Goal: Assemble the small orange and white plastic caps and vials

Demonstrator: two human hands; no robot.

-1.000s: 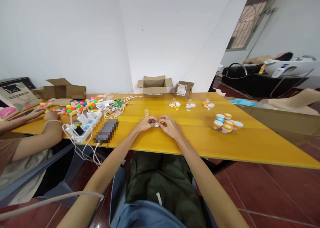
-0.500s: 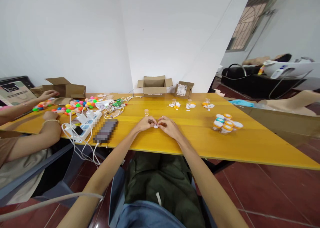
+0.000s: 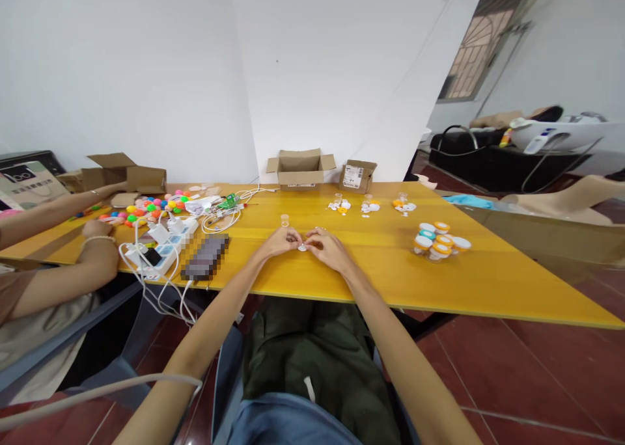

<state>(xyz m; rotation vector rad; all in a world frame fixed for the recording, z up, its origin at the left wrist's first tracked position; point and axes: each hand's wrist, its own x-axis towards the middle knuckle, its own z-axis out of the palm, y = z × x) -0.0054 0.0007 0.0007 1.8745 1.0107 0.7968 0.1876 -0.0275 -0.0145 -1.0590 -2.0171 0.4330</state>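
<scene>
My left hand (image 3: 284, 241) and my right hand (image 3: 325, 246) meet over the near middle of the table, fingertips pinched on a small white disc (image 3: 302, 248). Its exact kind is too small to make out. Just beyond my left hand stands a small clear cup (image 3: 284, 220). Off to the right sits a cluster of small clear jars (image 3: 440, 250) with orange, white and teal lids. Farther back lie little piles of white pieces and orange rings (image 3: 341, 205), with more white discs (image 3: 371, 206) and another pile (image 3: 403, 205) beside them.
An open cardboard box (image 3: 300, 170) and a smaller box (image 3: 358, 175) stand against the wall. On the left are a power strip (image 3: 170, 251) with cables, a blurred-out dark device (image 3: 206, 257), colourful balls (image 3: 146, 205) and a co-worker's arms (image 3: 92, 250).
My hands stay together on the white disc, with only slight finger movement. At the left, the co-worker's far hand has reached into the cardboard box. The view has shifted slightly.
</scene>
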